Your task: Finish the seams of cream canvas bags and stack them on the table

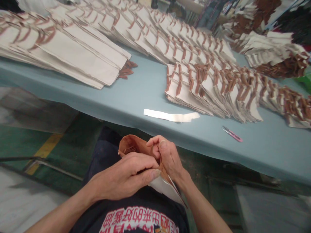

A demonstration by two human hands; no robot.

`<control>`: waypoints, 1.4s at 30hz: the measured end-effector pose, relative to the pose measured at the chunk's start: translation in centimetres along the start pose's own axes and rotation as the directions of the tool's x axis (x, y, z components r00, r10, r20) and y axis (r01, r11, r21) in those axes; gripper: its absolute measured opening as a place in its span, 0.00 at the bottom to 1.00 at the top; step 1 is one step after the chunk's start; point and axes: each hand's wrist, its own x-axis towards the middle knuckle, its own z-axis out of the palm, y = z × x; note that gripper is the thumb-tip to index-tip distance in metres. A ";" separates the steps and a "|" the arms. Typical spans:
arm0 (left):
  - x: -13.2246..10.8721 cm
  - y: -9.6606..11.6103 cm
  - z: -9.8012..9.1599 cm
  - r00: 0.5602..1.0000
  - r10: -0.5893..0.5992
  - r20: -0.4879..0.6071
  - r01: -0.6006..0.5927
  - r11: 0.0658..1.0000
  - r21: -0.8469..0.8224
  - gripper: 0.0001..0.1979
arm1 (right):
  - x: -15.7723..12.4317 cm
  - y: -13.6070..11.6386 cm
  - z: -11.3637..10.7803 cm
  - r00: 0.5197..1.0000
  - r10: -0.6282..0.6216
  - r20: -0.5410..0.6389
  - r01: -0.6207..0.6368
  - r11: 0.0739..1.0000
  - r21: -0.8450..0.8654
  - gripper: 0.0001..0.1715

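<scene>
A brown and white leather-like piece (138, 142) rests over my lap, its brown side curled up and its white side hanging toward my body. My left hand (131, 173) lies across it with fingers and thumb closed on its edge. Beside it, my right hand (167, 155) is curled with fingers bent round the same piece's right part. The two hands nearly meet at the fingertips, and what lies between them is partly hidden.
A blue-covered table (145, 74) runs across in front of me. On it lie stacks of white pieces with brown edges (82, 51), more overlapping stacks (209, 84), a white strip (170, 116) and pink-handled thread snips (232, 133). A heaped pile (272, 51) sits at the back right.
</scene>
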 end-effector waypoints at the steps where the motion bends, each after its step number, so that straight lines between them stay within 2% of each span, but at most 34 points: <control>1: 0.0 -0.1 0.1 1.000 0.004 -0.021 -0.004 1.000 -0.020 0.14 | 0.0 -0.2 -0.1 1.000 -0.005 0.007 0.005 1.000 -0.026 0.33; 9: 0.0 0.1 1.2 0.984 0.068 -0.165 -0.074 0.997 -0.034 0.12 | -0.6 -1.4 -0.5 0.994 -0.074 0.078 0.088 0.978 -0.189 0.36; 18: 0.7 1.2 2.8 0.991 0.003 -0.133 -0.025 0.986 -0.165 0.12 | -1.9 -2.4 -1.2 0.987 -0.146 0.060 0.158 0.944 -0.291 0.38; 21: 0.9 1.3 2.8 0.991 0.024 -0.132 -0.047 0.985 -0.168 0.12 | -2.3 -2.5 -1.4 0.996 -0.050 0.070 0.064 0.975 -0.213 0.35; 25: 1.0 1.3 2.8 0.989 0.067 -0.131 -0.084 0.988 -0.132 0.14 | -2.7 -2.6 -1.8 0.991 0.123 0.056 -0.128 0.988 0.092 0.37; 26: 1.0 1.3 2.8 0.989 0.066 -0.133 -0.082 0.990 -0.118 0.14 | -2.8 -2.9 -2.0 0.989 0.142 0.050 -0.147 0.982 0.121 0.39; 28: 1.0 1.2 3.0 0.988 0.068 -0.139 -0.082 0.992 -0.094 0.14 | -2.8 -3.7 -2.4 0.988 0.141 0.071 -0.145 0.988 0.059 0.40; 31: 1.2 1.2 3.0 0.992 0.072 -0.106 -0.082 0.992 -0.094 0.12 | -2.7 -5.0 -2.7 0.983 0.101 0.156 -0.079 0.987 -0.139 0.39; 33: 1.3 1.4 2.9 0.997 0.058 -0.054 -0.064 0.991 -0.121 0.12 | -2.8 -5.3 -2.6 0.980 0.090 0.177 -0.056 0.981 -0.186 0.40; 38: 1.1 2.1 2.4 0.991 0.123 0.049 -0.109 0.969 -0.223 0.16 | -4.4 -3.8 -1.4 0.978 0.106 0.178 -0.093 0.992 -0.079 0.44; 42: 0.6 2.7 2.4 0.982 0.169 0.081 -0.149 0.966 -0.213 0.16 | -5.9 -3.5 -0.6 0.988 0.115 0.108 -0.113 0.993 -0.019 0.50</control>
